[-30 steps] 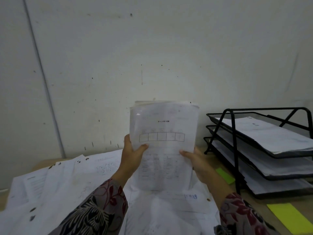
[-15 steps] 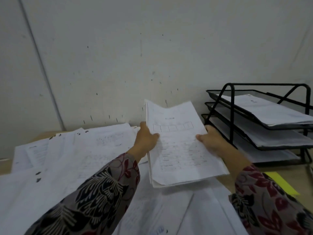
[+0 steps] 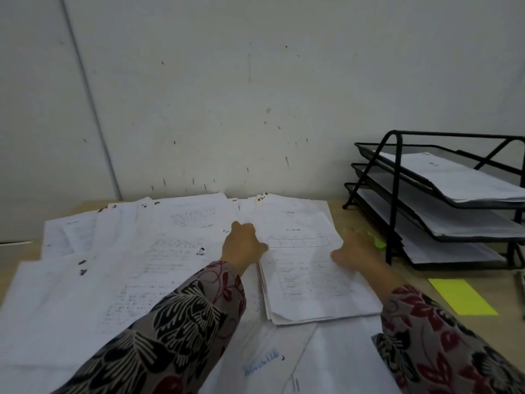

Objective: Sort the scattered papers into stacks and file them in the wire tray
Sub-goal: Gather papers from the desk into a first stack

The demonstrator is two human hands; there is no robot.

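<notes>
Hands (image 3: pixel 245 245) flanking paper stack (image 3: pixel 306 271), on desk

A light wooden desk (image 3: pixel 483 331) carries everything, its bare top showing mostly at the right. The black wire tray (image 3: pixel 395 200), three tiers with papers in each, stands at the back right against the wall. Left of the tray, loose white papers (image 3: pixel 119 280) overlap across most of the desk. A yellow sticky strip (image 3: pixel 461 296) lies in front of the tray, and a small green note (image 3: pixel 376 241) lies just beside the tray's near left leg.
</notes>
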